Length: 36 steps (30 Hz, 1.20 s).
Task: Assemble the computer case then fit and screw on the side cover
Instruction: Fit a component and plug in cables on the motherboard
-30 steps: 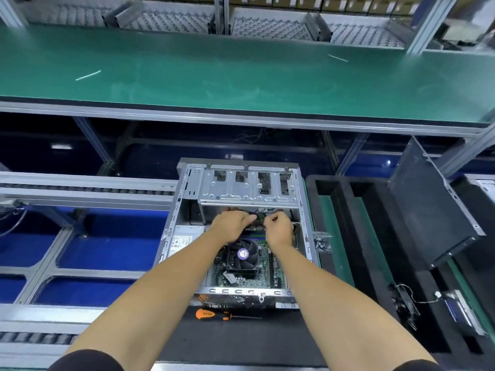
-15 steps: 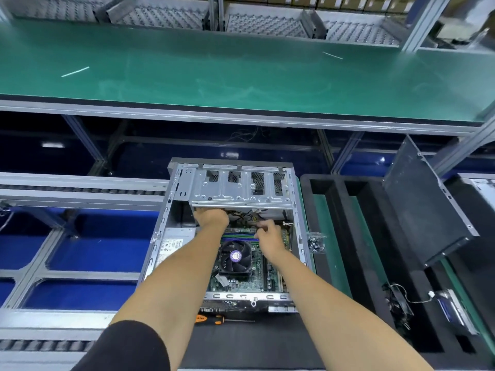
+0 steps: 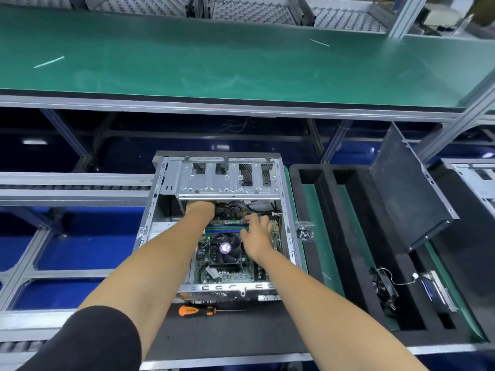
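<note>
An open silver computer case (image 3: 160, 199) lies flat on the black mat, its motherboard and black CPU fan (image 3: 225, 249) showing. My left hand (image 3: 200, 210) reaches under the drive cage (image 3: 227, 180), where its fingers are hidden. My right hand (image 3: 256, 231) rests over the memory slots, fingers bent down toward the cables by the case's right wall. The dark grey side cover (image 3: 409, 199) leans upright in the black foam tray to the right. A small bag of screws (image 3: 304, 231) lies beside the case.
An orange-handled screwdriver (image 3: 197, 310) lies on the mat in front of the case. The black foam tray (image 3: 316, 210) holds a loose fan with wires (image 3: 385, 287). A green conveyor (image 3: 241, 65) runs behind, roller rails (image 3: 75, 187) at left.
My hands have parted from a cable they held together. The left hand has gone deeper under the drive cage, and the right has dropped toward the motherboard's right side.
</note>
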Motion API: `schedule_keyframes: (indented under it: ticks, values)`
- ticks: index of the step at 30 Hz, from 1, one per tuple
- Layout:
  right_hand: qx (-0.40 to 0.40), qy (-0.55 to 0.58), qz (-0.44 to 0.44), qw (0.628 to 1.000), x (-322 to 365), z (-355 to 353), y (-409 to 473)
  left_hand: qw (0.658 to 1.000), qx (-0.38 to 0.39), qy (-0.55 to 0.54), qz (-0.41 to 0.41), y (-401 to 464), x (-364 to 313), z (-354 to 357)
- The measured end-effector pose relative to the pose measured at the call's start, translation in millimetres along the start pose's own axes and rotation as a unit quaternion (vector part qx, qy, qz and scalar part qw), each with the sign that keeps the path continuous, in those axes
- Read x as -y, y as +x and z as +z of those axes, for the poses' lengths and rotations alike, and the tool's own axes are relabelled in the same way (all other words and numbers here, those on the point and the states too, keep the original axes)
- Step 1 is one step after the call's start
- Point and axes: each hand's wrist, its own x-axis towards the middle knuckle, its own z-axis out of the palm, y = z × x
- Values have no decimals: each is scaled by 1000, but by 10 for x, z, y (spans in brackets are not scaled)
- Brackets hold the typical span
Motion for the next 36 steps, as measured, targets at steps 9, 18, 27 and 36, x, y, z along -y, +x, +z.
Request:
schedule_keyframes:
  ticks: [9,18,27,36]
  values:
    - [-4,-72,-106,992,223,-321,-207,995,-48,-17,80,-384,19,31]
    - [-49,136,-126,981,210,-1034,-534,962,-61,60,260,-1179,-557,-80]
    - [-87,111,-78,987,-1221,-2140,-798,898,-202,47,387,-1691,-1987,36]
    - [-179,-251,134,942,-2930,-3060,-1212,887,-71,132,437,-1918,-3674,885]
